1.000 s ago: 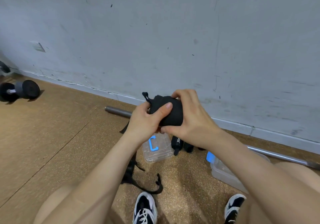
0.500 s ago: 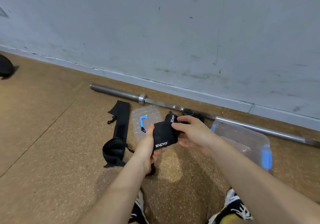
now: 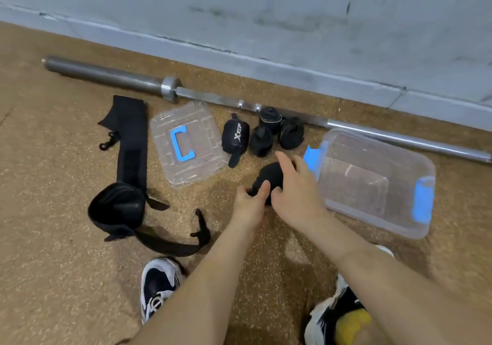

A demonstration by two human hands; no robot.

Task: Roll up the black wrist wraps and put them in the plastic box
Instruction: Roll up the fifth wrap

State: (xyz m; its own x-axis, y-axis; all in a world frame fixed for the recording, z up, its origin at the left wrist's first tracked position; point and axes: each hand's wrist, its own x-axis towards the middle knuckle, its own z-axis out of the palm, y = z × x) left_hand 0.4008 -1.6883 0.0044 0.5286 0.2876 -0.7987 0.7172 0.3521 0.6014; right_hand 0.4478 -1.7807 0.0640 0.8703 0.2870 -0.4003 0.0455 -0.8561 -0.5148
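A rolled black wrist wrap [image 3: 269, 175] sits low over the floor between my hands. My left hand [image 3: 249, 205] grips its lower end, thumb pressed on the roll. My right hand [image 3: 296, 194] lies against its right side with the fingers stretched out and the index finger pointing away. The clear plastic box [image 3: 378, 228] with blue latches stands open just right of my right hand, and I see nothing inside it. Several rolled wraps lie on the floor beyond my hands, one printed XTEP [image 3: 235, 137]. A long black wrap [image 3: 130, 142] lies unrolled at the left, its near end loosely coiled [image 3: 117, 206].
The box's clear lid [image 3: 202, 131] with a blue handle lies flat left of the rolled wraps. A steel barbell [image 3: 106, 74] runs along the grey wall behind everything. My two shoes [image 3: 159, 283] [image 3: 335, 315] stand on the cork floor at the bottom.
My hands have lowered the rolled wrap from chest height toward the floor beside the box. My right hand's fingers have loosened and spread. My view has tilted down.
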